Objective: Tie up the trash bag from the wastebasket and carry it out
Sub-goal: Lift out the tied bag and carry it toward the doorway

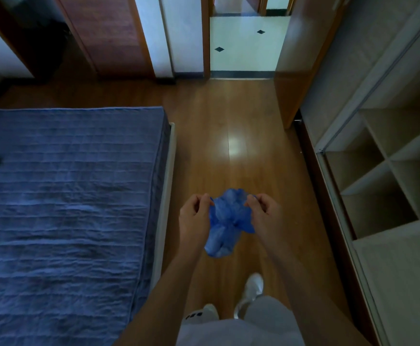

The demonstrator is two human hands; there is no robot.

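Two hands (pixel 229 216), crumpled blue trash bag (pixel 225 221)

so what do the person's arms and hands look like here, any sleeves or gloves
Both arms are bare from the bottom edge of the frame to the fingertips: no sleeves show, and no gloves. The left hand and right hand carry no ring, watch or bracelet that can be made out in the dim light.

Trash bag (pixel 229 216) between hands: translucent blue. Bed cover (pixel 66 196) left of left hand (pixel 194 216): dark blue, quilted stripes. Floor (pixel 229 121): orange-brown wood. Tiles (pixel 244 43) ahead: white, black diamonds. Shoes (pixel 252 287): white.
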